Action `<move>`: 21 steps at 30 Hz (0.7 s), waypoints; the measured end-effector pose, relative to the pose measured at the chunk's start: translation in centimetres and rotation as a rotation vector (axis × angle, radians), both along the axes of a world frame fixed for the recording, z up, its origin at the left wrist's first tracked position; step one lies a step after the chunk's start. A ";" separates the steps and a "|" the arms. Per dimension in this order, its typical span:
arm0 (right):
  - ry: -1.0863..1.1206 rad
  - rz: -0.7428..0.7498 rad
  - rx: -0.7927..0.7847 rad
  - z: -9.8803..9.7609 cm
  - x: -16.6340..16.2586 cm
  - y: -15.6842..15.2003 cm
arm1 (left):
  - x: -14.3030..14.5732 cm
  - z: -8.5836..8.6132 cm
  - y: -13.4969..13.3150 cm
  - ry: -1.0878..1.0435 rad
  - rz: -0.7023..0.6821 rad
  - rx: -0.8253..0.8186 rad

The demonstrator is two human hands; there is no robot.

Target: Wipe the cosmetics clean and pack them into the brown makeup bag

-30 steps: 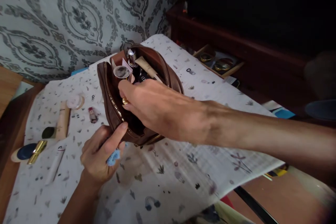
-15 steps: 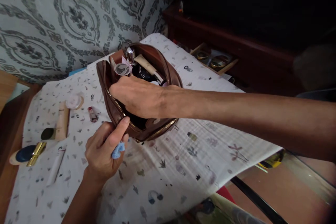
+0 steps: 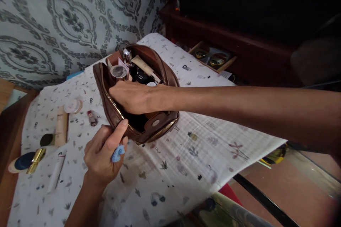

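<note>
A brown zippered cosmetic bag (image 3: 106,104) lies open on a patterned white cloth. My left hand (image 3: 103,152) is closed at its near left rim, one finger along the gold zipper teeth. A small fluffy blue piece of cloth (image 3: 117,153) pokes out of that same hand. Reaching across from the right, my right hand (image 3: 133,96) is down inside the bag with its fingers hidden. Beyond it in the bag stand a beige tube (image 3: 143,65), a silver-capped bottle (image 3: 127,56), a round grey-faced lid (image 3: 118,72) and a black case (image 3: 141,77).
Left of the bag lie a small jar (image 3: 73,106), a beige tube with a dark cap (image 3: 61,126), a small lipstick (image 3: 92,118), a white tube (image 3: 56,172) and a gold-and-blue item (image 3: 36,160). An open drawer (image 3: 213,58) stands behind; the cloth's edge (image 3: 253,159) is at right.
The view has shifted slightly. My right hand stays inside the bag, its forearm a little higher, showing more of the round snap flap. My left hand keeps its place on the rim.
</note>
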State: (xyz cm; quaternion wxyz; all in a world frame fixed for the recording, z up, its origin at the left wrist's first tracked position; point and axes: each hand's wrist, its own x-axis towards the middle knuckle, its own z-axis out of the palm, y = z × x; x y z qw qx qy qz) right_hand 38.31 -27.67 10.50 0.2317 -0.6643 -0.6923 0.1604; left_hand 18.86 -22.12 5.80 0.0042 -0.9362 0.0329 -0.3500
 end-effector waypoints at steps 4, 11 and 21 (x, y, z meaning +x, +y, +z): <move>-0.028 -0.012 -0.003 -0.2 -0.4 0.6 | -0.2 0.0 -0.1 0.020 0.023 -0.009; -0.026 0.031 0.060 0.4 0.5 -1.1 | -0.3 0.0 0.2 0.016 0.015 0.025; 0.054 -0.208 0.363 0.5 -0.4 -10.7 | -0.4 -0.2 0.4 0.018 -0.012 0.033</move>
